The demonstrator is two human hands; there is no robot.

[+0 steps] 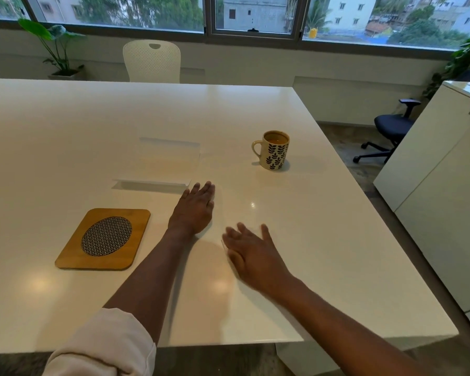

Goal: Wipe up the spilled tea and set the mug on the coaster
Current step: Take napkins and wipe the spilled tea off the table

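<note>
A cream mug [273,150] with dark leaf prints stands upright on the white table [65,131], tea inside, handle to the left. A faint tea stain shows on a folded white paper tissue [168,161] at the table's middle. The wooden coaster [103,239] with a woven oval centre lies at the near left. My left hand [194,208] rests flat on the table, fingers beside the tissue's near right corner, holding nothing. My right hand [251,253] hovers open just to its right, fingers spread and slightly blurred, well short of the mug.
A white chair [152,61] stands at the table's far edge under the window. To the right are a white cabinet [440,191] and a dark office chair [391,128]. Potted plants [56,44] stand at the far left and far right.
</note>
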